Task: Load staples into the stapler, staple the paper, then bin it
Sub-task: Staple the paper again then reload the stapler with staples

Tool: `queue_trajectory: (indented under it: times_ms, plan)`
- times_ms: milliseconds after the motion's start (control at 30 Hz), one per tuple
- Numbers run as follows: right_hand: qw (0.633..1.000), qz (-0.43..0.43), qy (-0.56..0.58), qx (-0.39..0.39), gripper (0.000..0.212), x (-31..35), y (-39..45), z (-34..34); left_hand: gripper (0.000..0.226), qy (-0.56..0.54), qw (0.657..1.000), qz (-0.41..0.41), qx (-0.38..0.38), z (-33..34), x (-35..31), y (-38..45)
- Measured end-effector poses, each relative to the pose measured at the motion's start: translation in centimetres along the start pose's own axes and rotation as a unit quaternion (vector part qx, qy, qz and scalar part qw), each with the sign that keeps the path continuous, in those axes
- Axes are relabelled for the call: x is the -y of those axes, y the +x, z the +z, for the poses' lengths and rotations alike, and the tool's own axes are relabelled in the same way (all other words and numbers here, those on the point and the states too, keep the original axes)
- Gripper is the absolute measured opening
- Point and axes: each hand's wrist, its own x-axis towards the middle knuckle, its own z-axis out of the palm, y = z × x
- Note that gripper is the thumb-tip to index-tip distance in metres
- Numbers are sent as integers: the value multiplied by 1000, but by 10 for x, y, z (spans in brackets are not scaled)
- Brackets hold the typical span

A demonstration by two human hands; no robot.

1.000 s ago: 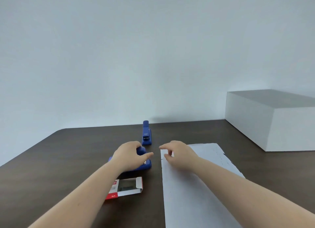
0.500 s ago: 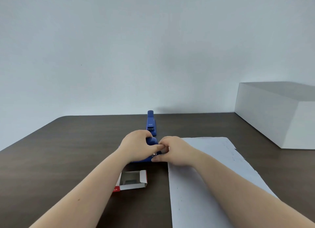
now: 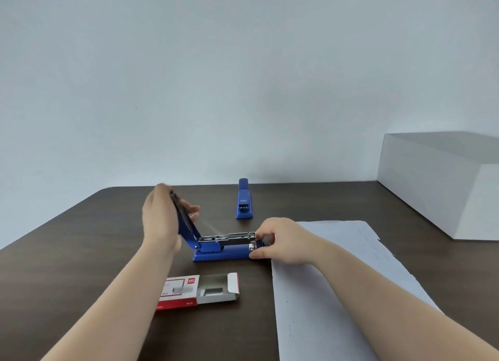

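Observation:
A blue stapler [image 3: 224,248] lies sideways on the dark table, its lid swung up and back so the metal staple channel shows. My left hand [image 3: 160,217] grips the raised lid. My right hand [image 3: 280,240] pinches the front end of the stapler's base and channel. A red and white staple box [image 3: 198,290] sits open in front of the stapler, with staples visible in its grey tray. A white sheet of paper [image 3: 337,279] lies under my right forearm, to the right of the stapler.
A second blue stapler [image 3: 244,200] stands closed farther back on the table [image 3: 67,252]. A large white box [image 3: 437,182] occupies the right rear corner. A pale wall rises behind the table's far edge.
The stapler's lid has been lifted open by my left hand, exposing the channel. My right hand has shifted to the stapler's front end. The view has tilted slightly.

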Motion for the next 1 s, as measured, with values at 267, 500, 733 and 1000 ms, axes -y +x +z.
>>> queue_trajectory:
  times_ms: [267, 500, 733, 1000]
  plan:
    - [999, -15, 38, -14, 39, 1, -6, -1, 32, 206, 969, -84, -107, -47, 19, 23]
    - [1000, 0, 13, -17, 46, -2, -5, -2, 36, 492, 870, 26, -4, -46, 25, 20]
    - [994, -90, 29, -50, 26, 27, -8, -14, 9, 481, 835, 223, 147, -37, 3, -16]
    - [985, -146, 40, 88, 16, 54, -17, -9, 42, 552, 677, 60, 482, -53, -14, -51]
